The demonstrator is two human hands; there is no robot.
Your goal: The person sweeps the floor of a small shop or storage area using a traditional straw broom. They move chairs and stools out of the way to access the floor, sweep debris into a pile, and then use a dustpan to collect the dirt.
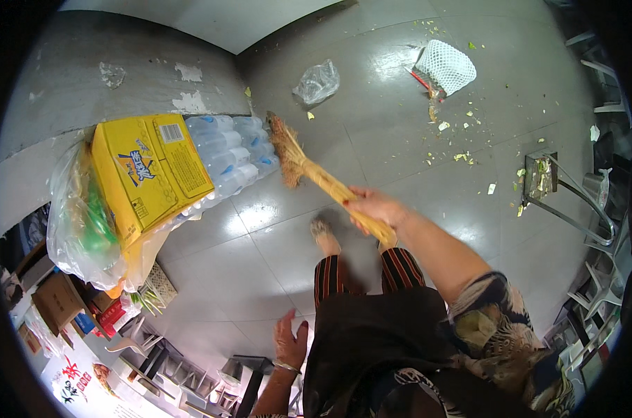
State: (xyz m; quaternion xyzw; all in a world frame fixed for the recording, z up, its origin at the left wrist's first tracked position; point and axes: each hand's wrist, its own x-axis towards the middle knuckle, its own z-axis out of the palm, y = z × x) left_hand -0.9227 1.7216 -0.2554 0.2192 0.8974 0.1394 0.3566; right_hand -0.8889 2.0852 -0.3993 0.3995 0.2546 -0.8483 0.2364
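Observation:
My right hand [375, 210] is wrapped round the thick straw handle of a short hand broom [323, 180]. The broom's brown bristle head lies against the near corner of a pack of clear water bottles [225, 153] beside the wall. At the lower middle, my left hand [290, 341] hangs free with its fingers apart, and a bracelet is on its wrist. Ahead on the tiled floor lies a crumpled clear plastic bag [317, 82]. Farther right, a white netted bundle [446, 67] rests by a red-handled item among scattered green and pale scraps [462, 157].
A yellow carton [152, 171] stands on the left next to a clear bag with green contents [93, 223]. At the right, a metal-handled dustpan [542, 175] holds scraps. Grey chairs [602, 279] line the right side. A grey wall [142, 70] bounds the far left.

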